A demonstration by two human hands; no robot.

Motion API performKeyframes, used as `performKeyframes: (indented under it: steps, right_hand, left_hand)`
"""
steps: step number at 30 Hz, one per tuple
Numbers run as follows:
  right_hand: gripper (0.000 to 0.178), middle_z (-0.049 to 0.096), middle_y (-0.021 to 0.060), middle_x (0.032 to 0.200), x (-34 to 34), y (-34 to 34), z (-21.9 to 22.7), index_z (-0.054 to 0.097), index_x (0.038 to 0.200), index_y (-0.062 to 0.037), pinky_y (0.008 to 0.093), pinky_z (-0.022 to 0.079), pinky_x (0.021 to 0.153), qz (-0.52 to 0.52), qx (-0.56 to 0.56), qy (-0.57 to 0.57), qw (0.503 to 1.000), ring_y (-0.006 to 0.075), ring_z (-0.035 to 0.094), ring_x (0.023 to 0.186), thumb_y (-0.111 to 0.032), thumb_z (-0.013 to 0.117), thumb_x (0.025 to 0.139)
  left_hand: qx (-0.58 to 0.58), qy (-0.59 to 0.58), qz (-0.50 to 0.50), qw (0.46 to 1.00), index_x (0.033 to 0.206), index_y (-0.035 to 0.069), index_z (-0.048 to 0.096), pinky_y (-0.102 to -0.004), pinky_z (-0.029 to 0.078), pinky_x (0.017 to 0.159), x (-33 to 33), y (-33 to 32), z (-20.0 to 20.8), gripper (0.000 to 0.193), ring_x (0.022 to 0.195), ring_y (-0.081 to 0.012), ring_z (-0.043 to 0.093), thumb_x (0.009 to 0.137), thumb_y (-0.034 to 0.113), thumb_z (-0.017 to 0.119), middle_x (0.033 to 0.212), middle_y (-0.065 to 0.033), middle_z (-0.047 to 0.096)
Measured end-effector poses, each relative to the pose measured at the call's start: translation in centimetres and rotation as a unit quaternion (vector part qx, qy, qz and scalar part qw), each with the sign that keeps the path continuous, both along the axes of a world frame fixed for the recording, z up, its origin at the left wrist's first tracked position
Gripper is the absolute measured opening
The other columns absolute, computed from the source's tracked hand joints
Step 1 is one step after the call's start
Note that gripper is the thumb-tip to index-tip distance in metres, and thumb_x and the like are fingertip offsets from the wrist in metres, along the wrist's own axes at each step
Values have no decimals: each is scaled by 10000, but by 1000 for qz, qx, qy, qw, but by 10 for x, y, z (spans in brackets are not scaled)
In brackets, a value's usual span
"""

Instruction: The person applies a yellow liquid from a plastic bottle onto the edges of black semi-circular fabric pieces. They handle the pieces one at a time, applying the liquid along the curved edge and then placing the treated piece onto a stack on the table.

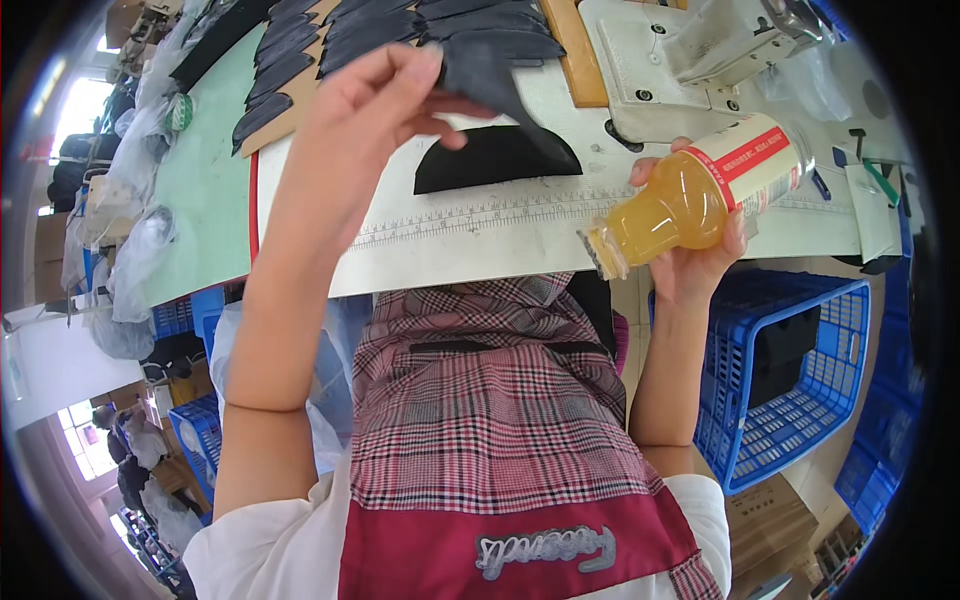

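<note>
My left hand (375,105) is raised over the white worktable (480,240) and pinches a dark grey fabric piece (480,70) between thumb and fingers. Just below it a black half-moon fabric piece (495,160) lies flat on the table. My right hand (690,265) holds a clear plastic bottle (690,195) of orange-yellow liquid with a white and red label, tilted with its open neck toward me, near the table's front edge.
A row of dark cut pieces (330,45) overlaps on a board at the back. A white sewing machine (690,50) stands at the back right. A blue plastic crate (800,380) sits on the floor to my right. Plastic bags (140,250) hang at the left.
</note>
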State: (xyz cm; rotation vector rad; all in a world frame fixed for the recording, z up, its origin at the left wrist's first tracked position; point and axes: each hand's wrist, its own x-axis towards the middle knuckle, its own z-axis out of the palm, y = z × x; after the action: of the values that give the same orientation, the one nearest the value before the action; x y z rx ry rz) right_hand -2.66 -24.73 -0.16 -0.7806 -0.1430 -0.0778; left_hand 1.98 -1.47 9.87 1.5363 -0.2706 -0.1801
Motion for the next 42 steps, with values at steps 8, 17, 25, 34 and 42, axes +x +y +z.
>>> performKeyframes:
  steps: [8, 17, 25, 34, 42]
  right_hand:
    - [696, 530, 193, 1042, 7, 10, 5, 500, 1063, -81, 203, 484, 565, 98, -36, 9, 994, 203, 580, 864, -545, 693, 582]
    - [791, 493, 44, 988, 31, 41, 26, 415, 1181, -73, 444, 433, 855, 111, -42, -61, 991, 409, 516, 999, -550, 680, 609]
    - [757, 496, 44, 1025, 52, 41, 25, 463, 1135, -15, 243, 458, 585, 42, -103, 10, 994, 343, 565, 950, -566, 640, 648]
    - [793, 467, 53, 1047, 47, 37, 18, 418, 1168, -22, 247, 464, 609, 1, -144, 42, 989, 321, 588, 883, -586, 632, 653]
    - [796, 454, 66, 1024, 45, 38, 21, 405, 1167, -14, 266, 461, 640, 3, -141, 38, 989, 306, 587, 851, -594, 616, 664]
  left_hand:
    - [-31, 3, -5, 999, 1048, -56, 517, -339, 491, 818, 27, 37, 36, 312, 912, -265, 597, 921, 218, 436, 983, -186, 596]
    - [-101, 64, 76, 990, 1027, -70, 521, -328, 494, 821, 28, 116, 24, 333, 898, -260, 608, 910, 237, 467, 961, -198, 604]
    - [-107, 72, 132, 983, 1010, -48, 513, -317, 484, 838, 38, 161, 8, 275, 924, -242, 597, 919, 202, 443, 978, -177, 599]
    - [-64, 35, 144, 987, 953, -37, 504, -337, 479, 844, 63, 174, 5, 249, 942, -260, 593, 922, 200, 432, 998, -186, 592]
    - [-93, 50, 80, 991, 975, -31, 530, -305, 487, 794, 84, 139, -21, 267, 864, -208, 604, 918, 217, 448, 944, -146, 611]
